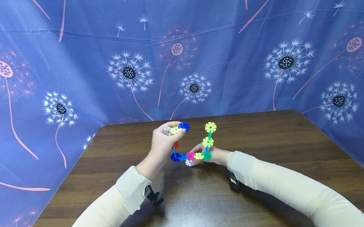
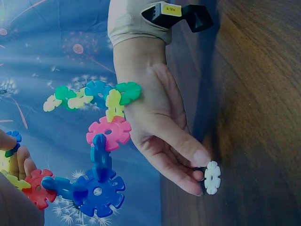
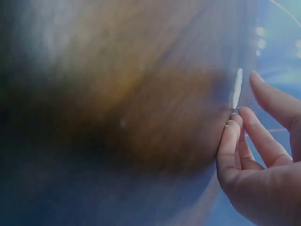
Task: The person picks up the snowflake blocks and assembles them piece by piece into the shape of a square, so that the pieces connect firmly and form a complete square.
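Observation:
A U-shaped chain of interlocking plastic flower discs (image 1: 190,156) hangs above the table, in blue, pink, yellow, green and red. My left hand (image 1: 161,142) grips its upper left end, with thumb and fingers about a yellow disc and a blue disc (image 1: 184,127). Only part of that hand shows at the left edge of the left wrist view. Behind the chain's lower right part, my right hand (image 1: 218,156) holds a loose white flower disc (image 2: 212,178) by its fingertips. The right wrist view shows this white disc (image 3: 237,89) edge-on at the fingertips.
Beneath both hands is a brown wooden table (image 1: 193,202). A blue dandelion-print cloth (image 1: 228,49) hangs behind it and at its sides. Each wrist bears a black camera mount (image 1: 153,196). Much of the right wrist view is blurred.

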Available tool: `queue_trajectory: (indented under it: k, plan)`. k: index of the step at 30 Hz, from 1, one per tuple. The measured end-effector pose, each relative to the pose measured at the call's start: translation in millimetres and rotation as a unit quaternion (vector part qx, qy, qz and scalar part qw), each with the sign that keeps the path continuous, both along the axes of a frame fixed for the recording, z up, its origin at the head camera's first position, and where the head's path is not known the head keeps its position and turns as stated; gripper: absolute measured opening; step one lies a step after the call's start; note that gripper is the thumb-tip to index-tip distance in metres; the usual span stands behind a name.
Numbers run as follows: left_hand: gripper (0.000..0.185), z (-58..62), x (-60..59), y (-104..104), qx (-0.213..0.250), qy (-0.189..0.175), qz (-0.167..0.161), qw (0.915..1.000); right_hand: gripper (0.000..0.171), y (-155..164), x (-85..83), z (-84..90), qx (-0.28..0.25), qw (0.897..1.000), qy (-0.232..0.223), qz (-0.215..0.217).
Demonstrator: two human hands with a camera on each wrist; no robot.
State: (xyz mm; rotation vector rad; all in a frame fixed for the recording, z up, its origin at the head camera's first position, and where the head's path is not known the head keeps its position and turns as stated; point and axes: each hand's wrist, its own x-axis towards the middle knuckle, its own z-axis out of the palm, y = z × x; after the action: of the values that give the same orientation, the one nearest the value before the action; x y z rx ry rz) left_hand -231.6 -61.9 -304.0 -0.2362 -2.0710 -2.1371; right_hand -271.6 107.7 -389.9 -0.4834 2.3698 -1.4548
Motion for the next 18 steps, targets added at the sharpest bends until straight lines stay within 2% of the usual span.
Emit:
queue_trajectory:
  k: [4, 9, 12, 15, 18]
  plan:
    - [0.026, 0.7, 0.0, -1, 0.0, -0.001, 0.0, 1.0, 0.03, -4, -0.9, -1.3, 0.042, 0.998, 0.047, 0.012]
    - [0.027, -0.5, -0.3, -2, -0.007, -0.006, -0.001, 1.0, 0.028, -8, 1.4, -0.3, 0.065, 0.99, 0.119, 0.031]
    - [0.028, -1.0, -0.6, -3, -0.004, -0.006, -0.002, 1.0, 0.026, -7, 4.3, 3.8, 0.067, 0.99, 0.124, 0.032]
    - [0.027, -1.5, -1.1, -2, 0.002, -0.003, -0.005, 1.0, 0.022, -7, 6.8, 9.2, 0.061, 0.993, 0.101, 0.022]
    - [0.027, -2.4, -1.1, -1, 0.005, -0.002, -0.006, 1.0, 0.02, -5, 3.8, 5.6, 0.05, 0.996, 0.073, 0.009]
